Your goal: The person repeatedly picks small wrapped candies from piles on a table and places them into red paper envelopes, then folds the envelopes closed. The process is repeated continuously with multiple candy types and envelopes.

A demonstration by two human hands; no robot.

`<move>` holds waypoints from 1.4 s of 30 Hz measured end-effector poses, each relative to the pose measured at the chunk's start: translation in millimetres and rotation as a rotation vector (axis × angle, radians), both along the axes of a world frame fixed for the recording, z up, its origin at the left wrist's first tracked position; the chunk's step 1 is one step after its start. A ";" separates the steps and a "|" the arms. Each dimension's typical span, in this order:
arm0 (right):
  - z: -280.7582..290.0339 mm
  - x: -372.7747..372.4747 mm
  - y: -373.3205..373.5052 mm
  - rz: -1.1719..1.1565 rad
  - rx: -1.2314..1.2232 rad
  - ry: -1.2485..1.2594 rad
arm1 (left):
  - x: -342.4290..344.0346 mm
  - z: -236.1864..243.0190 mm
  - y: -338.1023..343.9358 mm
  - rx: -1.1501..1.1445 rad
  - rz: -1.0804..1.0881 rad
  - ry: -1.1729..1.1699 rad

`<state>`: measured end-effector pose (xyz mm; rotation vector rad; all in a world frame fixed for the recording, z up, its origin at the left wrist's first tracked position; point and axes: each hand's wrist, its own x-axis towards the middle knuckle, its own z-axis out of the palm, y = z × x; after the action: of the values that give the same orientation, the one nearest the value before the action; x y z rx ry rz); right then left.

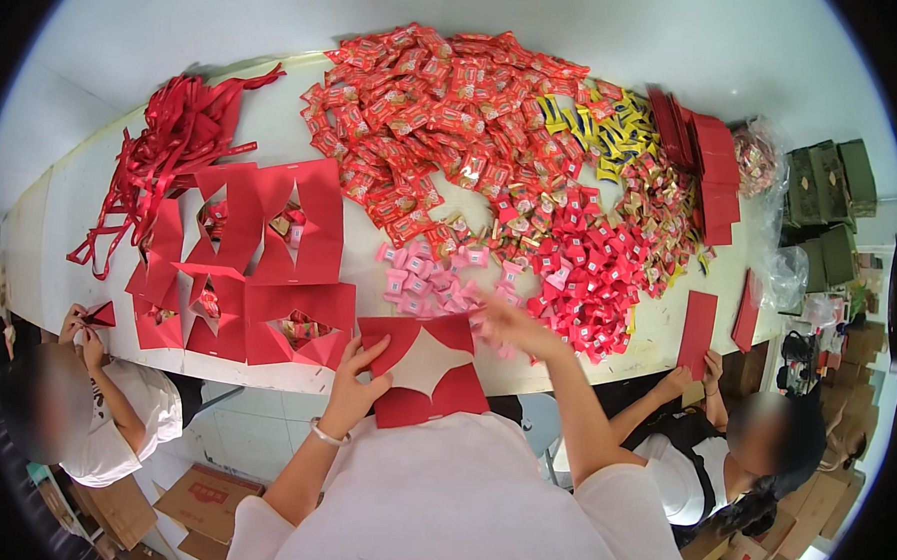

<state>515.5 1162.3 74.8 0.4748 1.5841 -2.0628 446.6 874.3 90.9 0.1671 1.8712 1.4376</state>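
Note:
At the table's near edge, my left hand (357,378) grips the left side of a red paper gift box (454,338). Its flaps stand apart around a star-shaped opening, and a pale inside shows with no sweets in it. My right hand (512,326) is over the near side of the pink wrapped sweets (420,291), to the right of the box. Motion blurs its fingers, so I cannot see whether they hold a sweet. Bright red wrapped sweets (591,276) lie just beyond it.
Several filled red boxes (320,249) stand at left, below red ribbons (180,128). Red snack packets (416,108) and yellow-blue sweets (610,132) are heaped behind. Stacked red cards (715,172) lie at right. One person (127,411) folds red card at left; another (696,456) holds a red panel.

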 end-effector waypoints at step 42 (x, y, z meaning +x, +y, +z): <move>4.3 -229.2 -0.2 -0.482 0.332 0.464 | -19.8 -3.3 -2.2 -0.061 0.042 0.108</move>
<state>286.3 1162.1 79.0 0.5654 2.2915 -2.3904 426.9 872.1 87.6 0.1799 2.0144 1.4224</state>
